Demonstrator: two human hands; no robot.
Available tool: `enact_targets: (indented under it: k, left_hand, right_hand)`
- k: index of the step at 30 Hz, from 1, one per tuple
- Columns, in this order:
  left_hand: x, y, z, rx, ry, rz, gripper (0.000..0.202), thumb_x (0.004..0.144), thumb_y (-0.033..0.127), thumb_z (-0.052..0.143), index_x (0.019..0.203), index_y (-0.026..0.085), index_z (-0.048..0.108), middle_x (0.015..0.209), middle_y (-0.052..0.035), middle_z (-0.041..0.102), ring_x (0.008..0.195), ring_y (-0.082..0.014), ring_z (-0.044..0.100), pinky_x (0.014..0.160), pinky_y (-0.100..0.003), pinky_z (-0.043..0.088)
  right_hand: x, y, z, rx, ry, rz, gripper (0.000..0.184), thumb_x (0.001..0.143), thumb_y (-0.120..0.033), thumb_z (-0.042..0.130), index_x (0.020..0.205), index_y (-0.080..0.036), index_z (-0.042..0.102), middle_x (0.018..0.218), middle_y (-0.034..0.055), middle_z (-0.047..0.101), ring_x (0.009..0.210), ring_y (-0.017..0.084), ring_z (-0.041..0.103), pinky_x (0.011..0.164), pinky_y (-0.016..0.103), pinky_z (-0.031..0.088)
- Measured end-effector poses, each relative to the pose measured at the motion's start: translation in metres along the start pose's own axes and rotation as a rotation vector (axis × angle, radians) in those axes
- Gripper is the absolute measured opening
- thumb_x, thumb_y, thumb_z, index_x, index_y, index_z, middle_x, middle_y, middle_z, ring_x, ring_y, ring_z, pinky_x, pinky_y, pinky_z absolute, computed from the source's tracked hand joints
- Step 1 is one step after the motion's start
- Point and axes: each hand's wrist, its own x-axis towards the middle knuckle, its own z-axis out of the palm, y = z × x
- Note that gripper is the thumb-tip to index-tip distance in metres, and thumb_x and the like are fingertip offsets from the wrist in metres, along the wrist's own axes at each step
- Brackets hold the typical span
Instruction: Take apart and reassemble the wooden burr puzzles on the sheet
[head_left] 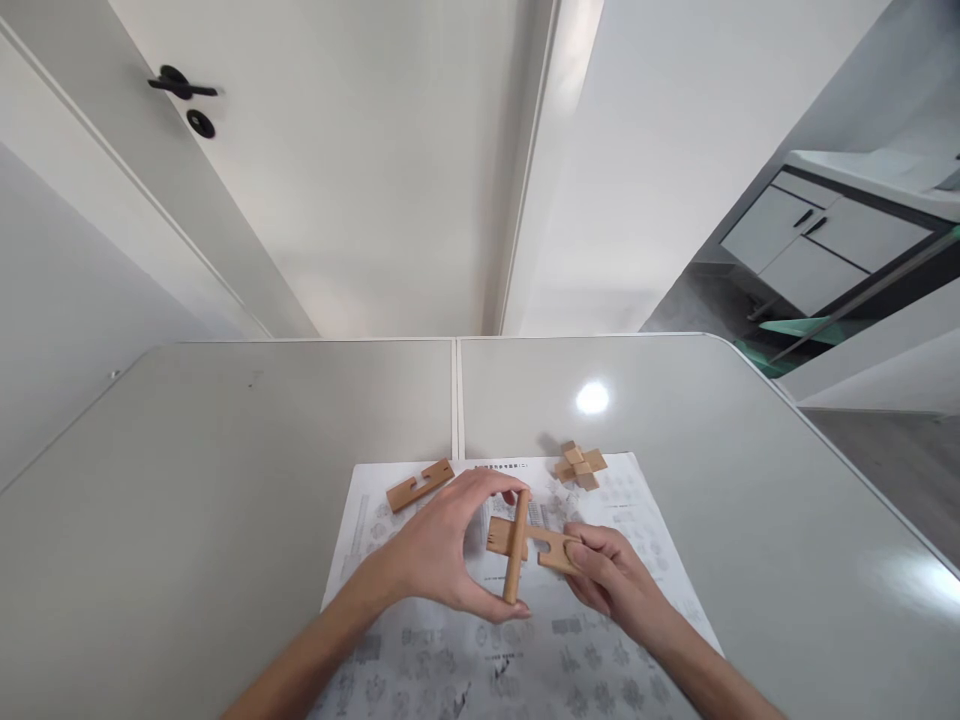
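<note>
My left hand (442,550) pinches a long wooden puzzle stick (517,545) end to end between thumb and fingers, holding it upright. My right hand (611,580) grips the right end of a flat notched wooden piece (551,548) that crosses the stick, so the two form a cross above a printed instruction sheet (525,650). A third notched wooden piece (420,485) lies loose on the sheet's far left corner. A small assembled wooden burr puzzle (580,466) sits at the sheet's far edge, to the right.
The sheet lies on a grey table (225,480) made of two halves with a seam down the middle. Behind the table is a white door with a black handle (182,84). Grey cabinets (825,245) stand at the far right.
</note>
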Motion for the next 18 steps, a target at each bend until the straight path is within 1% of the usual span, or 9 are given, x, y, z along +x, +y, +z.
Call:
enact_targets:
  k: [6, 9, 12, 18]
  left_hand:
    - [-0.002, 0.002, -0.007, 0.058, 0.082, -0.051, 0.094, 0.055, 0.048, 0.097, 0.137, 0.031, 0.055, 0.134, -0.0084, 0.066, 0.123, -0.0352, 0.063, 0.105, -0.046, 0.052]
    - [-0.002, 0.002, -0.013, 0.059, 0.049, -0.054, 0.094, 0.056, 0.048, 0.097, 0.138, 0.032, 0.053, 0.137, -0.008, 0.065, 0.126, -0.0355, 0.061, 0.107, -0.047, 0.049]
    - [-0.001, 0.002, -0.016, 0.042, 0.012, -0.053, 0.093, 0.058, 0.047, 0.097, 0.139, 0.033, 0.052, 0.139, -0.0074, 0.064, 0.126, -0.0345, 0.061, 0.107, -0.046, 0.049]
    - [-0.001, -0.001, -0.014, 0.047, 0.019, -0.064, 0.095, 0.058, 0.046, 0.098, 0.14, 0.034, 0.051, 0.14, -0.0078, 0.063, 0.126, -0.0351, 0.06, 0.106, -0.046, 0.049]
  right_hand:
    - [0.0, 0.0, -0.002, 0.069, 0.097, -0.011, 0.06, 0.093, -0.067, 0.068, 0.061, -0.026, 0.037, 0.044, -0.0104, 0.026, 0.043, 0.009, 0.016, 0.045, 0.028, 0.015]
    - [-0.001, 0.0, -0.002, 0.088, 0.09, -0.015, 0.059, 0.094, -0.065, 0.068, 0.061, -0.025, 0.038, 0.044, -0.0103, 0.026, 0.042, 0.009, 0.017, 0.045, 0.027, 0.016]
    - [0.0, 0.002, -0.001, 0.107, 0.085, -0.015, 0.059, 0.094, -0.064, 0.068, 0.061, -0.025, 0.039, 0.043, -0.0103, 0.026, 0.042, 0.008, 0.017, 0.045, 0.027, 0.016]
    - [0.001, 0.004, 0.001, 0.1, 0.147, -0.008, 0.061, 0.093, -0.064, 0.07, 0.06, -0.025, 0.036, 0.045, -0.0105, 0.025, 0.043, 0.008, 0.016, 0.044, 0.026, 0.014]
